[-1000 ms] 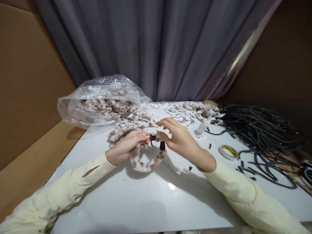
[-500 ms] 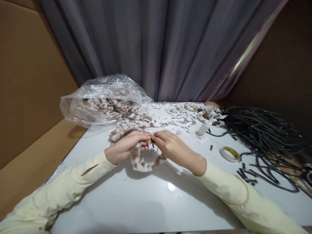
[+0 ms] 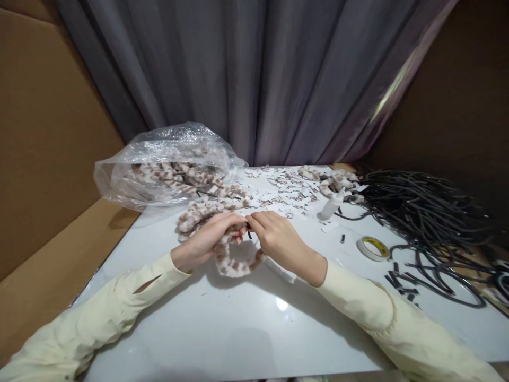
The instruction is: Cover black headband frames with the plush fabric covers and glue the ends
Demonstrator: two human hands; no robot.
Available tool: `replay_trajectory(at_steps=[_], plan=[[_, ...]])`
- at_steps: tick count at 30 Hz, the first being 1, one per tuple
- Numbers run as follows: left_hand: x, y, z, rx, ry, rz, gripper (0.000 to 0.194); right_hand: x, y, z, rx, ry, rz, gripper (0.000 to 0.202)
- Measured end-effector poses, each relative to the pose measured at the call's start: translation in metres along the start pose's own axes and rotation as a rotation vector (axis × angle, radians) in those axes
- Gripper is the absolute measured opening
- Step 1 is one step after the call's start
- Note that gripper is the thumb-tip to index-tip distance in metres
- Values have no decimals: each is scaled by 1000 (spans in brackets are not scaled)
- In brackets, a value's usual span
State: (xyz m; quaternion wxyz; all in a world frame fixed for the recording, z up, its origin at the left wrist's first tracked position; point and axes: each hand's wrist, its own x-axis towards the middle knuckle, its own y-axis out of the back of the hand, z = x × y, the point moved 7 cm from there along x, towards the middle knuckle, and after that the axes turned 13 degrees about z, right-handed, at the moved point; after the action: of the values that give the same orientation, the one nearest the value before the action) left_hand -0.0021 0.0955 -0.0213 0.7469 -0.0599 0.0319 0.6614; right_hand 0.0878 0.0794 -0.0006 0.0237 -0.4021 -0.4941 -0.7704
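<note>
Between my hands hangs a fluffy white-and-brown spotted fur loop (image 3: 234,268), held above the white table. My left hand (image 3: 212,233) is closed round one side of it, fingertips meeting those of the other hand. My right hand (image 3: 278,239) is closed on the loop's other end. A short dark piece (image 3: 249,234) pokes out beneath the touching fingertips; the join itself is hidden by my fingers. Just behind my left hand lies a pile of similar furry strips (image 3: 194,216).
A clear plastic bag (image 3: 167,143) of furry strips stands at back left. Paper scraps (image 3: 284,185) litter the back. To the right are a small white bottle (image 3: 332,206), a tape roll (image 3: 373,248), a heap of black cords (image 3: 417,207) and short black cut pieces (image 3: 400,281).
My right hand has shifted slightly left, and the loop looks a bit narrower. Both hands keep their hold. The whole view has moved slightly.
</note>
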Motion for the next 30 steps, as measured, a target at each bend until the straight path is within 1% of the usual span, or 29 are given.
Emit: replay_trajectory(at_steps=[5, 8, 10, 12, 15, 16, 17, 19, 22, 26, 27, 28, 30], plan=[[1, 0, -1, 41, -67, 50, 24, -2, 3, -1, -23, -29, 90, 20], [3, 2, -1, 29, -44, 52, 25, -1, 8, -5, -63, 34, 158, 20], [6, 2, -3, -32, 35, 0, 24, 0, 12, -8, -95, 101, 216, 22], [7, 2, -9, -105, 175, -55, 23, -1, 15, -9, -116, 148, 263, 24], [3, -1, -20, -149, 410, -133, 25, -2, 20, -9, -102, 165, 314, 25], [1, -2, -22, -146, 455, -163, 27, -3, 22, -8, -88, 160, 329, 25], [-1, -4, -22, -139, 472, -192, 29, -3, 24, -8, -72, 153, 344, 26], [-2, -6, -20, -120, 445, -222, 31, -2, 27, -8, -38, 127, 360, 27], [-1, -3, -14, -76, 346, -189, 31, 0, 29, -5, -11, 77, 354, 28], [1, -1, -13, -46, 332, -200, 30, 1, 26, -5, 8, 69, 348, 28], [2, 0, -12, -24, 296, -192, 29, 1, 25, -5, 14, 69, 351, 28], [4, 2, -8, 16, 226, -160, 28, 0, 25, -5, 19, 68, 355, 29], [7, 8, 3, 150, 35, -59, 24, 0, 24, -5, 24, 63, 359, 30]])
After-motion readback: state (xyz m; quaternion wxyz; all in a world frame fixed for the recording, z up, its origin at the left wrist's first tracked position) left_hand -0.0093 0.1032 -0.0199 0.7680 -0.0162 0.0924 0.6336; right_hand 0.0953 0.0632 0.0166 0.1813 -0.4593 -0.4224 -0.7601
